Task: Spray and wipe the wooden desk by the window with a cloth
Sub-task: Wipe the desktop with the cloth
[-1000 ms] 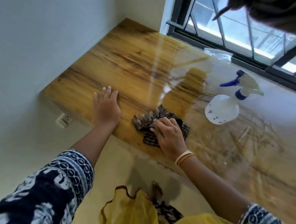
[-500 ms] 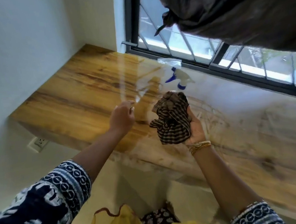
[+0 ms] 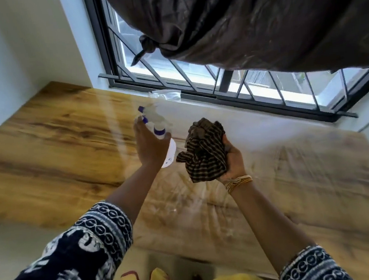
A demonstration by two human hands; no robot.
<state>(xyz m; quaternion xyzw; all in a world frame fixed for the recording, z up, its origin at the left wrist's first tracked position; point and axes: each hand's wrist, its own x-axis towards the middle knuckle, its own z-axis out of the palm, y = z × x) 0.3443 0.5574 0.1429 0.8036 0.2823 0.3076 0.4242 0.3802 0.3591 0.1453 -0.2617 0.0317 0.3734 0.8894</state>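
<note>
Left hand point(image 3: 149, 143) is at the spray bottle point(image 3: 158, 131), palm against its white body and blue collar; whether the fingers close round it cannot be told, as they are hidden and the bottle is blurred. Right hand point(image 3: 232, 157) is raised above the wooden desk point(image 3: 53, 140), clutching a bunched brown striped cloth point(image 3: 203, 151). Both are over the desk's middle, near the window-side edge. A knotted dark curtain point(image 3: 246, 19) hangs over the barred window point(image 3: 195, 75). A clear plastic bag point(image 3: 166, 94) lies at the window edge.
</note>
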